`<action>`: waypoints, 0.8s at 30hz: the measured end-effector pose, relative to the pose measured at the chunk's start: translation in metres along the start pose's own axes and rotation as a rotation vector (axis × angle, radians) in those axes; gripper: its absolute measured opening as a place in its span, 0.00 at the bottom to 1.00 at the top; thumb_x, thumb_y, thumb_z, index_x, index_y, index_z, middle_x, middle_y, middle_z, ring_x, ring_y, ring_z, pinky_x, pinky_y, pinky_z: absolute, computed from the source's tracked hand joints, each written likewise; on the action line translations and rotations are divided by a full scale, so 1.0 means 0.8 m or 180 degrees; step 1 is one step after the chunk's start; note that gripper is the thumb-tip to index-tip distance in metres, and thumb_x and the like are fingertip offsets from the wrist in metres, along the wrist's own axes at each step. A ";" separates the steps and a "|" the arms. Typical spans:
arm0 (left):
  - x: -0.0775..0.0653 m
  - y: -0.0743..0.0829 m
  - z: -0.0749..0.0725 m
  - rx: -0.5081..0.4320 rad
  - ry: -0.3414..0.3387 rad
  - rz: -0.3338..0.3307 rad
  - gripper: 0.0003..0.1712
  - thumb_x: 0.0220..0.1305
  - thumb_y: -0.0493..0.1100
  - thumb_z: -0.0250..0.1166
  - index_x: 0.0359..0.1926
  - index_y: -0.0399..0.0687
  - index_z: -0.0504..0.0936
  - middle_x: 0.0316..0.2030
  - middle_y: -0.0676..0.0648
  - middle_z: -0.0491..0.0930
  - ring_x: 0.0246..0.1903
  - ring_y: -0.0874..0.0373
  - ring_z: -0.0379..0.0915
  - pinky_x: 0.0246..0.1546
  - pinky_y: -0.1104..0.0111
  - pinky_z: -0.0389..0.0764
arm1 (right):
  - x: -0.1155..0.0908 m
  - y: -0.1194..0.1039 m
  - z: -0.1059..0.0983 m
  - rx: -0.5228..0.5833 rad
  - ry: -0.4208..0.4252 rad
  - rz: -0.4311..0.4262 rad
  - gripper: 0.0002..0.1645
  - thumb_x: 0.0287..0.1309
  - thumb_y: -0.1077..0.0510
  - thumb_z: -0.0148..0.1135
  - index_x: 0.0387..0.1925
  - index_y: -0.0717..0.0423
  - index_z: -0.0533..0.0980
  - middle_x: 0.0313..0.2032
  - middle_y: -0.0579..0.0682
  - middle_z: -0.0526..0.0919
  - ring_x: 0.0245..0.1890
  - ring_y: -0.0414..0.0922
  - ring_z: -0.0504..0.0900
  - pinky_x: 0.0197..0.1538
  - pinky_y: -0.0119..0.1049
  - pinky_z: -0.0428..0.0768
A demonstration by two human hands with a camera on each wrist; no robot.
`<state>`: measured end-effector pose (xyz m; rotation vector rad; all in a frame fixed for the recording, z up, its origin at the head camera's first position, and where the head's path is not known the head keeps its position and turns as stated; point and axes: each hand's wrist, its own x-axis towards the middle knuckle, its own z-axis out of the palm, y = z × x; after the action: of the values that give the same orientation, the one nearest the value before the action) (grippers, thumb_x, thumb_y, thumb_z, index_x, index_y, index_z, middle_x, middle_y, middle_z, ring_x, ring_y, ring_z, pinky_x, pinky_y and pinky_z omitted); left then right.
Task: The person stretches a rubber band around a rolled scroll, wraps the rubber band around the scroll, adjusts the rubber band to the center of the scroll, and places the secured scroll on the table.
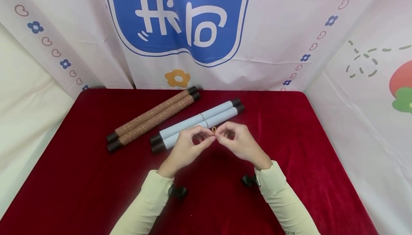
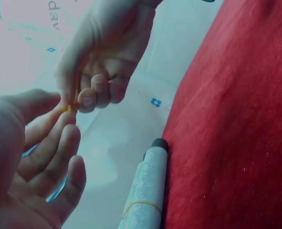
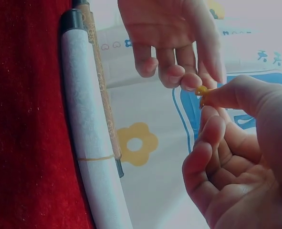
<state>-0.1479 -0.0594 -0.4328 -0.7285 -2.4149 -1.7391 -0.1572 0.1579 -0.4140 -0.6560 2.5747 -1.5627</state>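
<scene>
Thumb and fingertips of my left hand (image 1: 188,145) pinch a small yellow-tan rubber band (image 1: 214,130), bunched into a little loop. From the other side my right hand (image 1: 241,143) pinches the same band, the fingertips of both hands almost meeting. Most of the band (image 3: 201,89) is hidden by the fingers. Just beyond the hands lie two light blue scrolls (image 1: 193,122) with black ends, side by side and bound at the middle by a thin band (image 3: 97,158). The left hand partly covers their near side.
Two brown patterned scrolls (image 1: 154,117) with black ends lie together, left of and behind the blue pair. All of them rest on a table with a dark red cloth (image 1: 305,177). A white printed curtain (image 1: 273,49) rises behind the table.
</scene>
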 end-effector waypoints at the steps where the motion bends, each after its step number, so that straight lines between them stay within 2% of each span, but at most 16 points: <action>1: 0.000 0.000 0.000 0.0009 0.0026 -0.0032 0.05 0.69 0.40 0.73 0.43 0.45 0.89 0.38 0.48 0.89 0.34 0.62 0.81 0.36 0.71 0.83 | 0.000 0.000 0.001 0.0001 -0.0013 -0.0011 0.03 0.68 0.61 0.69 0.41 0.54 0.85 0.32 0.47 0.87 0.33 0.43 0.82 0.39 0.34 0.83; 6: 0.000 -0.003 0.000 0.0030 0.0070 -0.0176 0.03 0.70 0.40 0.72 0.42 0.46 0.89 0.37 0.48 0.90 0.33 0.63 0.80 0.36 0.71 0.82 | 0.000 -0.002 0.002 -0.0033 -0.0053 -0.0063 0.03 0.67 0.62 0.70 0.41 0.54 0.86 0.33 0.47 0.87 0.33 0.42 0.82 0.38 0.31 0.82; 9: 0.000 -0.003 -0.001 0.0039 0.0025 -0.0186 0.03 0.70 0.39 0.70 0.42 0.45 0.89 0.36 0.48 0.89 0.32 0.62 0.80 0.35 0.71 0.82 | -0.001 -0.002 0.002 -0.0053 -0.0064 -0.0086 0.02 0.67 0.62 0.70 0.40 0.54 0.86 0.33 0.47 0.87 0.33 0.42 0.82 0.39 0.32 0.82; 14: 0.001 -0.006 -0.008 0.0114 0.0057 -0.0250 0.02 0.68 0.36 0.68 0.37 0.45 0.87 0.32 0.49 0.86 0.31 0.62 0.79 0.34 0.72 0.81 | 0.000 0.000 -0.001 -0.0094 0.0056 -0.0075 0.01 0.67 0.61 0.69 0.39 0.53 0.85 0.32 0.46 0.86 0.32 0.42 0.82 0.38 0.34 0.82; 20: 0.005 -0.019 -0.030 0.0270 0.0408 -0.0438 0.04 0.62 0.32 0.65 0.35 0.43 0.86 0.30 0.46 0.85 0.30 0.62 0.78 0.34 0.74 0.80 | 0.000 0.007 -0.014 -0.0118 0.0402 0.0017 0.03 0.67 0.60 0.66 0.37 0.51 0.84 0.29 0.46 0.83 0.29 0.44 0.79 0.34 0.33 0.79; 24: 0.007 -0.032 -0.050 0.0499 0.0811 -0.0578 0.04 0.60 0.33 0.65 0.33 0.43 0.86 0.29 0.44 0.85 0.29 0.64 0.77 0.33 0.77 0.78 | 0.002 0.015 -0.026 -0.0126 0.0764 0.0186 0.03 0.66 0.61 0.65 0.36 0.53 0.84 0.30 0.49 0.83 0.29 0.47 0.79 0.33 0.32 0.78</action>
<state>-0.1716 -0.1002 -0.4390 -0.2589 -2.4647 -1.5641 -0.1680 0.1799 -0.4141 -0.4137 2.7714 -1.6695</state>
